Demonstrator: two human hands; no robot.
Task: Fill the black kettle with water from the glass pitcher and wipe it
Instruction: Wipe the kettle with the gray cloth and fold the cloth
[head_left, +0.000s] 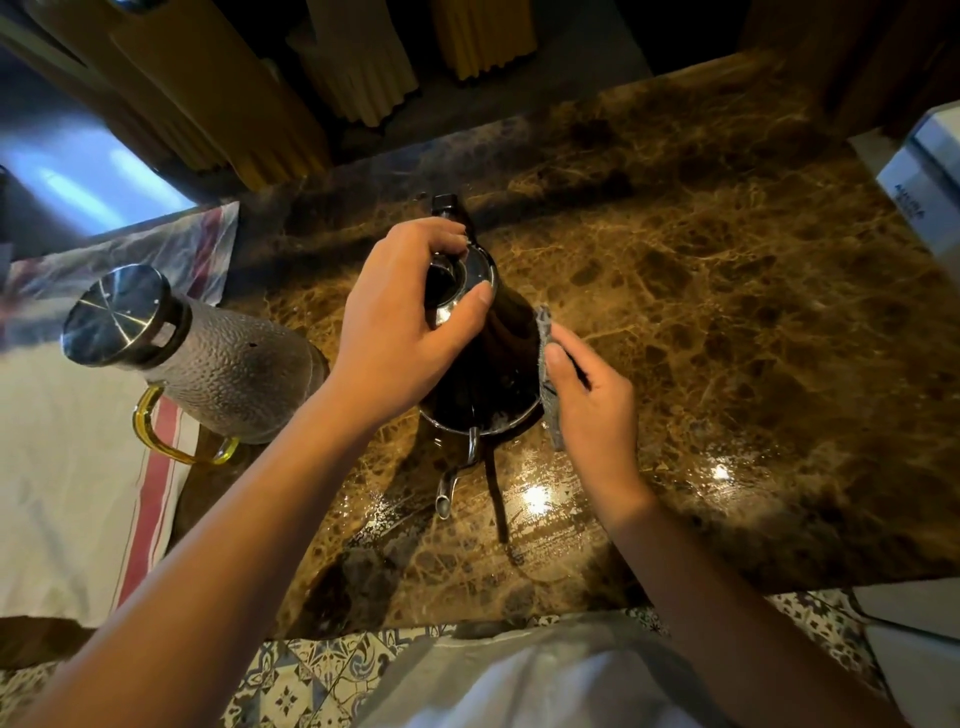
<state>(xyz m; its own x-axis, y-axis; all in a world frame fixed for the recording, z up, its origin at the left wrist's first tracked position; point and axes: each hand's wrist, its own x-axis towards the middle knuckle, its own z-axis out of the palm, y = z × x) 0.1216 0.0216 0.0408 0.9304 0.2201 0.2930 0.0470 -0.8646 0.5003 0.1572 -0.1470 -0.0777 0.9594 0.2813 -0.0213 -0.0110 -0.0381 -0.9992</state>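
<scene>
The black kettle (483, 358) stands upright near the middle of the brown marbled worktop (727, 291), its thin spout (445, 496) pointing toward the person and its dark handle on the far side. There is one kettle, one pitcher, one wiping cloth and two bare hands in view.

The left hand (400, 322) comes down over the top of the kettle, fingers and thumb closed around the rim of its lid. The right hand (592, 400) presses one small grey cloth (548, 374) flat against the kettle's right side, thumb on top and fingers curled behind the cloth.

The glass pitcher (208, 358) sits just left of the kettle, apart from it, with a round metal lid (117, 312) on top and one yellow-tinted handle (171, 441) turned toward the person. Whether it holds water cannot be told through its dimpled wall. It rests partly on a white towel with red stripes (78, 493) that covers the left end of the worktop.

One white box (930, 182) lies at the far right edge. Bright reflections and a wet-looking sheen show on the stone near the spout.
</scene>
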